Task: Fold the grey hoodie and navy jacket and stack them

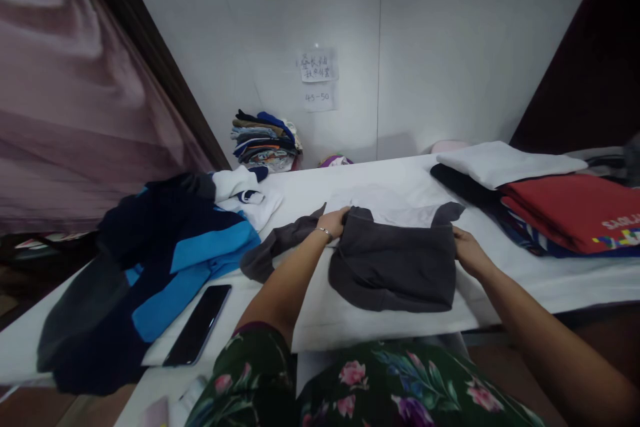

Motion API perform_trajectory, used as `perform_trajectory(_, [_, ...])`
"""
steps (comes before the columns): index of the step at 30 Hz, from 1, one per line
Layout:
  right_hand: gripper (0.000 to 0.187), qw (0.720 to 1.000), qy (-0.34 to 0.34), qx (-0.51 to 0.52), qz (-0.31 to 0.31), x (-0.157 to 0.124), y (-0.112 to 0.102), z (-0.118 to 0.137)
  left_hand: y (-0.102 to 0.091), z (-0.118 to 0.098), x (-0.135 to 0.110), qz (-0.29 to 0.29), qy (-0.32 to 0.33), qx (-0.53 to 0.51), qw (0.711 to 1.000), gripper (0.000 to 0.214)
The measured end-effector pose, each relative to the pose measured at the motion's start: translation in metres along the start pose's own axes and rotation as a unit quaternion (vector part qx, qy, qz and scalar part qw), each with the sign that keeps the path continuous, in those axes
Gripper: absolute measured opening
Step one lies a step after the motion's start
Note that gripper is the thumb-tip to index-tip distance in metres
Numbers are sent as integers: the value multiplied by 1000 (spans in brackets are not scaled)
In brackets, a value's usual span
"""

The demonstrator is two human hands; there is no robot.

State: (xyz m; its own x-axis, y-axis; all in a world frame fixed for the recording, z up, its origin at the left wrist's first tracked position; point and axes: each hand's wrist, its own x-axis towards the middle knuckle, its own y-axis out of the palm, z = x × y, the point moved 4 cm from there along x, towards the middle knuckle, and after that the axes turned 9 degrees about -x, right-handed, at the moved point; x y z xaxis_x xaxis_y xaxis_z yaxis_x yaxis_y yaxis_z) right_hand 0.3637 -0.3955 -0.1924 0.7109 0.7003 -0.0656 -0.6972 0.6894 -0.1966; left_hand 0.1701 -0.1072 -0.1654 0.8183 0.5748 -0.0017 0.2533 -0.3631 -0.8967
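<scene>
A dark grey garment (pixel 395 267) lies partly folded on the white-covered table in front of me. My left hand (pixel 334 222) grips its upper left edge, fingers closed on the cloth, with a bracelet on that wrist. My right hand (pixel 467 250) pinches the garment's right edge near the upper corner. A loose grey part, which looks like a sleeve (pixel 280 247), stretches out to the left beyond my left hand. Another small grey flap sticks up at the upper right. Whitish, sheer-looking cloth lies just behind the garment.
Navy and bright blue clothes (pixel 190 247) lie heaped at the left beside a black phone (pixel 200 323). Folded clothes, including a red garment (pixel 570 210), are stacked at the right. Another folded stack (pixel 265 140) stands by the wall, under paper notes (pixel 319 67). A pink curtain (pixel 85 93) hangs left.
</scene>
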Motion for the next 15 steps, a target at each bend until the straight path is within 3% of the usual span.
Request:
perform_trajectory(3, [42,999,-36,29,29,-11,2,0,-2,-10,-13,-23,3,-28,999,25])
perform_trajectory(8, [46,997,-10,51,51,-26,13,-5,-23,-11,-36,-120,-31,-155,980,30])
perform_trajectory(12, [30,999,-32,-28,-29,-16,19,4,-43,-18,-46,-162,-51,-204,964,32])
perform_trajectory(15, [32,981,-80,-125,-125,1,1,29,-78,-27,-52,-253,-32,-273,927,27])
